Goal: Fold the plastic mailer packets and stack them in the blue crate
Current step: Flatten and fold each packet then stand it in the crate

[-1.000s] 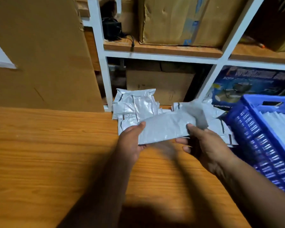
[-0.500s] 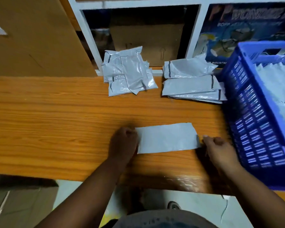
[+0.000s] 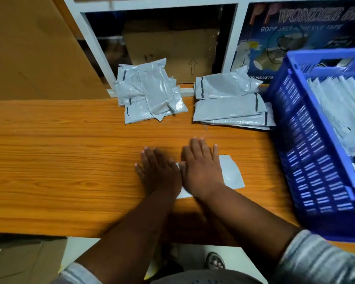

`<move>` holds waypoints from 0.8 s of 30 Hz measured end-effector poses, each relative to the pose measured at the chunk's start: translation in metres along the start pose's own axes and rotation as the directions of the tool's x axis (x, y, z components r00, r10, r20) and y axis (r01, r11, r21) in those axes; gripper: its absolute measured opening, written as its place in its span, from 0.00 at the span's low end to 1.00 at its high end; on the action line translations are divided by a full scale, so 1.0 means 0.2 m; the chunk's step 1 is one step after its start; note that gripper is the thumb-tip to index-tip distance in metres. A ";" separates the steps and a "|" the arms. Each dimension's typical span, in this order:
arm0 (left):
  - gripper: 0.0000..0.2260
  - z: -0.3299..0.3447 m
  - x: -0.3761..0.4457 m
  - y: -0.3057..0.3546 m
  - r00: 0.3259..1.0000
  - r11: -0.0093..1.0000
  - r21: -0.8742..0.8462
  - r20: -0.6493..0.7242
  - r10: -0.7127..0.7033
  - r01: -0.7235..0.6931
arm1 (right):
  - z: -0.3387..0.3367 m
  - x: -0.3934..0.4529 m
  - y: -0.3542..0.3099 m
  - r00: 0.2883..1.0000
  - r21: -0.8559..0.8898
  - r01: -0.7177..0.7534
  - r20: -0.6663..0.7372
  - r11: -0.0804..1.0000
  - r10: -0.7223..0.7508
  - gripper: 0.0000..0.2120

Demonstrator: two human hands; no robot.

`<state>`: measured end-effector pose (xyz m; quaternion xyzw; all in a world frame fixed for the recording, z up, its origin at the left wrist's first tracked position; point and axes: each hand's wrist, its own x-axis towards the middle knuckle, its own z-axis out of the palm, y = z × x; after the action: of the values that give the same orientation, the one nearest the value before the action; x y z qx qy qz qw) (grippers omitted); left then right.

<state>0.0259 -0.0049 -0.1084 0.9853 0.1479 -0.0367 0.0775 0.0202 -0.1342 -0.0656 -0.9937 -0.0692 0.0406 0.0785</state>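
Pressing: both hands lie flat, side by side, on one grey mailer packet (image 3: pixel 231 173) in the lower middle of the frame.
Left hand: the left hand (image 3: pixel 159 173) has straight, spread fingers and grips nothing; its palm rests on the packet's left end and its fingertips reach onto the table (image 3: pixel 59 160).
Right hand: the right hand (image 3: pixel 202 170) is flat too, fingers straight, holding nothing, pushing down on the middle of the packet.
Packet: only its right end and a thin strip near the wrists show; the rest is hidden under the hands.
Crate: the blue crate (image 3: pixel 307 160) sits at the right edge of the frame, just beside the packet, with pale packets stacked inside.
Messy pile: a loose pile of packets (image 3: pixel 150 95) lies at the top middle, at the far edge of the table.
Neat pile: a flatter pile of packets (image 3: pixel 230 107) lies between the messy pile and the crate.
Behind: a white shelf frame (image 3: pixel 231 37) holds a brown cardboard box (image 3: pixel 172 48).
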 end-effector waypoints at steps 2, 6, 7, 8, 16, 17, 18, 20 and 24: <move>0.34 0.02 0.02 0.01 1.000 0.998 0.055 0.025 -0.007 0.005 | 0.09 0.01 0.00 0.999 -0.018 0.036 0.026 0.999 -0.035 0.29; 0.35 0.03 0.02 0.04 0.999 0.995 0.097 -0.008 -0.031 0.032 | 0.16 0.02 0.05 0.999 -0.002 0.051 0.010 0.999 -0.051 0.30; 0.35 0.03 0.02 0.04 1.000 0.995 0.099 -0.012 -0.029 0.030 | 0.17 0.03 0.05 0.999 -0.003 0.052 0.014 0.999 -0.052 0.30; 0.34 0.04 0.02 0.03 1.000 0.994 0.106 -0.013 -0.022 0.023 | 0.18 0.03 0.05 0.999 0.001 0.052 0.014 0.999 -0.052 0.31; 0.31 0.00 0.01 0.04 0.999 0.993 0.119 0.032 -0.012 0.008 | 0.16 0.03 0.06 0.998 0.091 0.065 -0.003 0.994 -0.065 0.31; 0.31 -0.03 0.00 0.04 0.999 0.992 0.124 0.032 -0.004 0.000 | 0.15 0.02 0.07 0.998 0.118 0.066 -0.006 0.991 -0.066 0.31; 0.32 -0.06 -0.01 0.04 1.000 0.991 0.129 0.012 0.022 -0.023 | 0.13 0.02 0.08 0.998 0.163 0.069 -0.019 0.984 -0.067 0.30; 0.35 -0.10 -0.04 0.07 0.988 0.985 0.099 -0.041 0.147 -0.142 | 0.09 0.03 0.10 0.998 0.324 0.060 -0.040 0.944 -0.050 0.25; 0.33 -0.06 -0.11 0.13 0.960 0.957 0.080 0.011 0.280 -0.280 | 0.05 0.03 0.19 0.995 0.344 0.096 -0.012 0.934 -0.098 0.21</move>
<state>0.0126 -0.0338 -0.0909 0.9986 0.0053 -0.0311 0.0419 0.0294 -0.1694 -0.0825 -0.9599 -0.1102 0.0507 0.2528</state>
